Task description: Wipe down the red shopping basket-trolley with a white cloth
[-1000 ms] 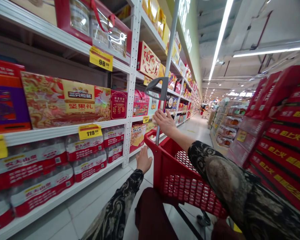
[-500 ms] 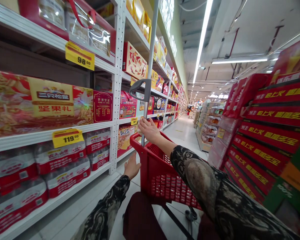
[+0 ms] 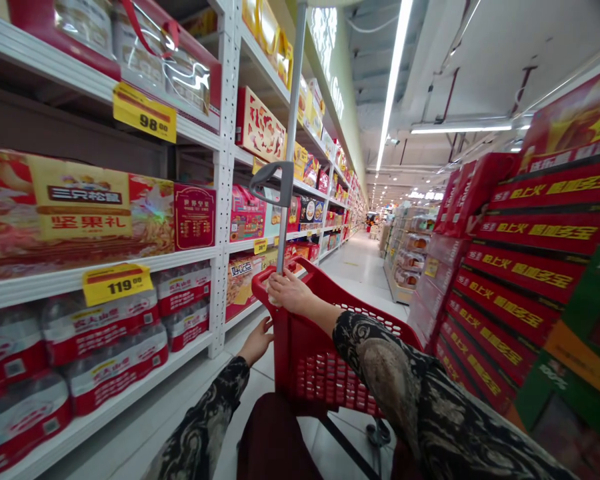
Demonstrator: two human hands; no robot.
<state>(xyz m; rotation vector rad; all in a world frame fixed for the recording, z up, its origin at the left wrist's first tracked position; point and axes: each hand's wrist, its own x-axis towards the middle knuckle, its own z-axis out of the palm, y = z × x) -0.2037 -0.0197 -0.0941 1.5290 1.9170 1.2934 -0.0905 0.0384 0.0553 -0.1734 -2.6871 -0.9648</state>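
Supermarket aisle: a person's right hand (image 3: 293, 293), now lower on the grey pole (image 3: 291, 133), clenches it at the rim of the red trolley basket (image 3: 325, 373). The left hand (image 3: 257, 341), fingers released, has drawn in beside the basket's wall, near the shelves (image 3: 190, 256).

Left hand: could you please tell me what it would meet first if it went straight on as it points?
Probably the basket, just ahead of the left hand; depth is unclear.
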